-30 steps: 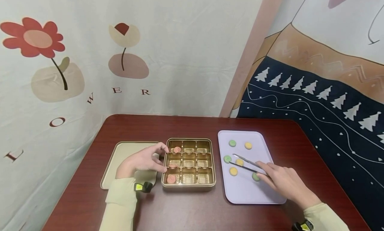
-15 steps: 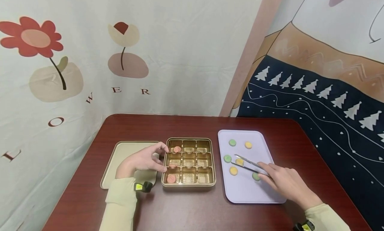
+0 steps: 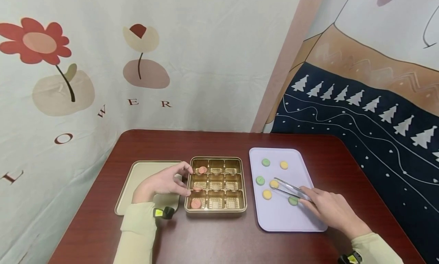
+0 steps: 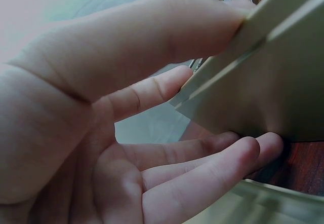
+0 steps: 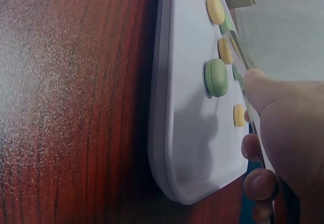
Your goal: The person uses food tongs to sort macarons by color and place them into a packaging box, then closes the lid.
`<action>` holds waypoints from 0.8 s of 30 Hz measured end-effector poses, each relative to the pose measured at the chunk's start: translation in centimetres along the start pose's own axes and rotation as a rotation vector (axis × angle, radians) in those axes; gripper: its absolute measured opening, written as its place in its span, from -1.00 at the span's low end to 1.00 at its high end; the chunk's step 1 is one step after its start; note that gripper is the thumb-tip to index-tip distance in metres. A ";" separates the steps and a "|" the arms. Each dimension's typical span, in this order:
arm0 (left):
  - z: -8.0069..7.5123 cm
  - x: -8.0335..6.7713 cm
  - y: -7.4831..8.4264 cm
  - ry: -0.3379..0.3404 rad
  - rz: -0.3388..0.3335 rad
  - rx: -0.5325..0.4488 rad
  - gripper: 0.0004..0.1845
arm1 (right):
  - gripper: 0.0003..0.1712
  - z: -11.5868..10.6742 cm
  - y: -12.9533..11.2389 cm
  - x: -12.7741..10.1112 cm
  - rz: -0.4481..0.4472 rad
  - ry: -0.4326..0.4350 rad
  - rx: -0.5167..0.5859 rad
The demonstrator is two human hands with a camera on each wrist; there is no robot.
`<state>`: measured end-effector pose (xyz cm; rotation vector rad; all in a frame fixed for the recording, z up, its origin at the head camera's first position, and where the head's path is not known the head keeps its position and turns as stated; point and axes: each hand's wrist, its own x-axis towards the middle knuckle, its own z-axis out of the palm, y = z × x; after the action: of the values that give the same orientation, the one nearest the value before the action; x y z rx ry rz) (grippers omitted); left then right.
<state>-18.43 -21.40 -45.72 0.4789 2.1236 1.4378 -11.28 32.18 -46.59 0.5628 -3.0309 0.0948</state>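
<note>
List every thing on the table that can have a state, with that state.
Gold box: open, three pink pieces in left column.
Lid: off, lying left of box.
Tongs: held, tips at a yellow piece.
Lilac tray: holds six pieces.
Left hand: steadies box.
Right hand: grips tongs.

Three green, three yellow, three pink macarons
</note>
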 end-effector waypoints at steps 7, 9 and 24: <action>0.0 -0.1 0.0 0.017 0.000 0.056 -0.36 | -0.43 0.1 0.0 0.2 0.010 -0.038 0.002; -0.1 -0.1 0.0 0.017 0.000 0.059 -0.37 | -0.42 0.1 -0.1 0.2 0.007 -0.042 0.007; 0.0 -0.2 0.1 0.020 0.002 0.061 -0.38 | -0.44 0.3 -0.3 0.0 0.006 -0.029 0.018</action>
<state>-18.25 -21.49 -45.55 0.4916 2.1890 1.3876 -11.17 31.84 -46.85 0.5606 -3.0626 0.1148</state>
